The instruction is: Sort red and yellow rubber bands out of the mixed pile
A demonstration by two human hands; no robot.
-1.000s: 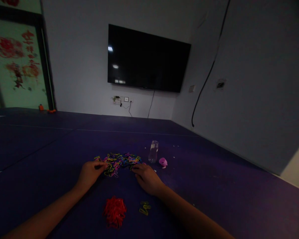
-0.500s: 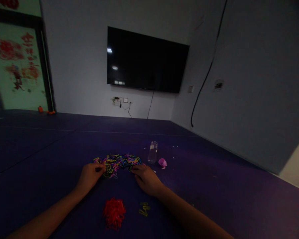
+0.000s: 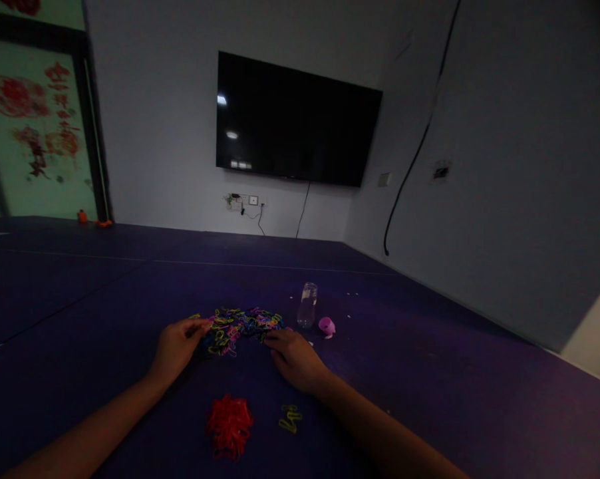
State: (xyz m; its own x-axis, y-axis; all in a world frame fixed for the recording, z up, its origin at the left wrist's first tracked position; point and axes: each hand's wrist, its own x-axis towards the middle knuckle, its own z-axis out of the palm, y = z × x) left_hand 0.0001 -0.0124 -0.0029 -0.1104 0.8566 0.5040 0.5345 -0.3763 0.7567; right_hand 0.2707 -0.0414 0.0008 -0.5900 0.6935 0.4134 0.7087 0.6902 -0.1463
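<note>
A loose pile of multicoloured clips (image 3: 235,327) lies on the purple surface (image 3: 130,299). At its left edge is my left hand (image 3: 179,342), thumb and fingers brought together; whether a clip is between them is too small to tell. My right hand (image 3: 295,359) touches the pile's right end with its fingertips, the thumb apart below them. Nearer to me lies a heap of red clips (image 3: 229,426), and to its right are a few yellow-green clips (image 3: 291,418).
Beyond my right hand a clear bottle (image 3: 307,306) stands upright beside a pink object (image 3: 326,326). Small white scraps are scattered near them. A large black screen (image 3: 297,120) hangs on the far wall, with cables below. Orange items (image 3: 82,216) lie at the far left.
My left hand has shifted slightly left and its fingers have straightened a little at the pile's edge. My right hand has hardly moved.
</note>
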